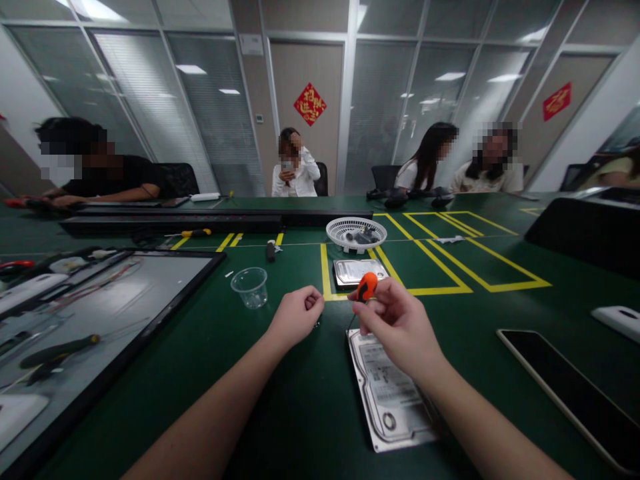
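Observation:
My right hand (397, 327) grips a small screwdriver with an orange and black handle (368, 287). Its thin shaft points down at the far left corner of a silver hard drive (387, 383), which lies label up on the green table; whether the tip touches cannot be made out. My left hand (299, 317) is closed, fingers curled, just left of that drive. Something tiny and shiny shows beneath its fingertips, too small to name. A second hard drive (357, 272) lies beyond my hands, inside a yellow taped outline.
A clear plastic cup (250, 288) stands left of my left hand. Farther off is a white basket (356, 233) holding dark small parts. A black-framed panel (150, 280) with tools occupies the left; a phone (565, 393) lies right. Several people sit across the table.

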A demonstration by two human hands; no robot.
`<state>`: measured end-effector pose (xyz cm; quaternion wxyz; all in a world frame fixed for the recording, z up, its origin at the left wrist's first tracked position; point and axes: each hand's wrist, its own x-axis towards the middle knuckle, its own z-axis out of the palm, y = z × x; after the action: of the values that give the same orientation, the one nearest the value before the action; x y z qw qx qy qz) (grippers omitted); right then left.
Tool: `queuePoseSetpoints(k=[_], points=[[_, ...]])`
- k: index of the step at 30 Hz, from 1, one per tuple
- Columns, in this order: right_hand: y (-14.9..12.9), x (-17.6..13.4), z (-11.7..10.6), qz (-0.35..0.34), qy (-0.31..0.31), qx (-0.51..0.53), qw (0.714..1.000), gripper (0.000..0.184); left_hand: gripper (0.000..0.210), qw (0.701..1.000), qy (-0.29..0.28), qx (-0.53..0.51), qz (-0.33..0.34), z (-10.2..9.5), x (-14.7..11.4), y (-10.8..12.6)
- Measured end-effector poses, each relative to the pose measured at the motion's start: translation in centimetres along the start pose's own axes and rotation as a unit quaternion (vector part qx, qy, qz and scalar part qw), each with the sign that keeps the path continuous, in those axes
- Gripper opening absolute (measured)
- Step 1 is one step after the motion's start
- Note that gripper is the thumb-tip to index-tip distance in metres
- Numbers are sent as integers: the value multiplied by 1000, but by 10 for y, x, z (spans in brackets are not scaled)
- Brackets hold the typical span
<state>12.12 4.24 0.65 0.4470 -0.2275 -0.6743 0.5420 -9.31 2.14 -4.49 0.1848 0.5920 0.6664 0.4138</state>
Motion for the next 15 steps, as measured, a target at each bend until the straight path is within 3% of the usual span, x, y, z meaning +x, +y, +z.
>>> queuePoseSetpoints(k=[15], points=[[1,1,-2,2,7,-27,1000,19,20,1000,1,9,-2,-1,0,2]])
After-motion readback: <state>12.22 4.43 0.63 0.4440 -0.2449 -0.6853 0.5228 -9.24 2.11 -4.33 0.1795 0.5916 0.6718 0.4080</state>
